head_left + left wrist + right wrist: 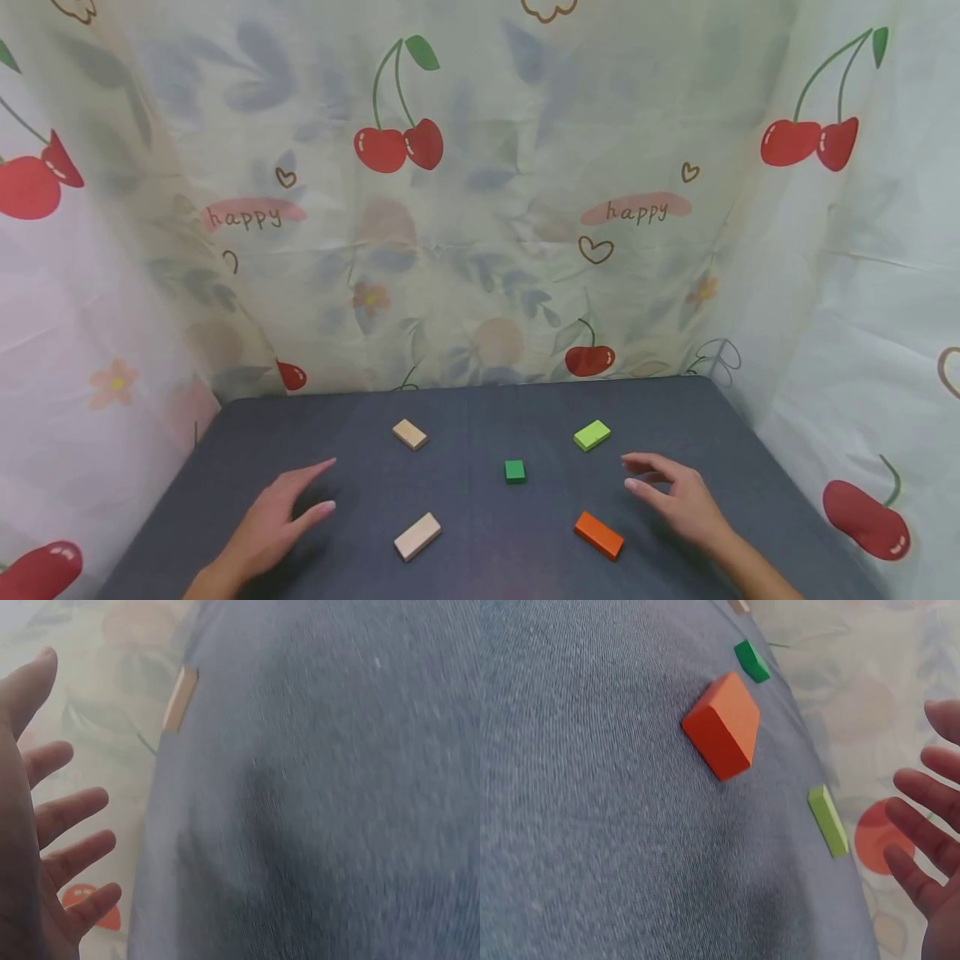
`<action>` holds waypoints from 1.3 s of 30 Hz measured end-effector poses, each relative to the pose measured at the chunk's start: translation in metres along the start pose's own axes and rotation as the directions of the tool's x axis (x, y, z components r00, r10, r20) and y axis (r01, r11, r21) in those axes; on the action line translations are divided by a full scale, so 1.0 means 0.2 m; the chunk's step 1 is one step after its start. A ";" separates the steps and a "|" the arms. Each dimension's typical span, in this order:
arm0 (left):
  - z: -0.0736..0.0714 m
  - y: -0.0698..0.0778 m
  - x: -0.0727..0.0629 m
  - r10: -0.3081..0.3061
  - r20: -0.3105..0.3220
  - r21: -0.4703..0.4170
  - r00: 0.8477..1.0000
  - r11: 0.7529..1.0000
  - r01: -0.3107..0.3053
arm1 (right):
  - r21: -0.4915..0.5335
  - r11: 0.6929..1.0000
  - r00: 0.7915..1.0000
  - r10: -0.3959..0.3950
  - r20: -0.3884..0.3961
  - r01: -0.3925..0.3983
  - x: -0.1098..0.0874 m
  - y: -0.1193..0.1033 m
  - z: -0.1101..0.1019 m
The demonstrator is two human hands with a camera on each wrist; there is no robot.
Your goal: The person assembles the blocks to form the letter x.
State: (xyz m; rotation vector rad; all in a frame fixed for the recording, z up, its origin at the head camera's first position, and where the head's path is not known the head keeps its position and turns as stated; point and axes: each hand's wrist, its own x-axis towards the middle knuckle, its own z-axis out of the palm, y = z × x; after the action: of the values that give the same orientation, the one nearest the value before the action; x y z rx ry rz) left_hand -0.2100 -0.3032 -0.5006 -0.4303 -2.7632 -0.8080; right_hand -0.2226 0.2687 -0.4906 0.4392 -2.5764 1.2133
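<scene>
Over the left side of the dark table, my left hand (272, 518) holds nothing, its thumb and fingers spread apart. Nearest to it are a pale wooden block (417, 537) at the front and a tan block (410, 434) farther back. My right hand (678, 500) hovers on the other side, fingers loosely bent around nothing. An orange block (599, 535) lies to its front left, and a lime green block (592, 435) to its back left. Between these blocks sits a small green cube (514, 472). In the right wrist view the orange block (724, 726) appears close up.
A dark grey cloth covers the table (480, 575). Behind it hangs a pale curtain (465, 208) printed with cherries, leaves and the word "happy". More of this fabric closes off the left and right sides.
</scene>
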 end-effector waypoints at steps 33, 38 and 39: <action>0.24 0.32 0.29 -0.050 0.044 -0.248 0.998 0.967 0.059 | 0.026 0.999 0.993 -0.038 -0.111 0.041 -0.03 -0.03 0.19; 0.30 0.33 0.34 -0.017 0.028 -0.263 0.999 0.965 0.024 | 0.033 0.999 0.998 0.029 -0.052 -0.027 -0.04 -0.02 0.21; 0.31 0.34 0.35 -0.009 0.025 -0.270 1.000 0.963 0.016 | 0.032 0.999 0.998 0.039 -0.042 -0.038 -0.04 -0.02 0.22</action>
State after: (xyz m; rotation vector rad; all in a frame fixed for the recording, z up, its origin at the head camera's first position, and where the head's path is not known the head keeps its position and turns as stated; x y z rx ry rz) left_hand -0.2612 -0.1992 -0.4979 -0.4737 -2.6868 -1.1973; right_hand -0.2180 0.2328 -0.5171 0.3674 -2.5439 1.2634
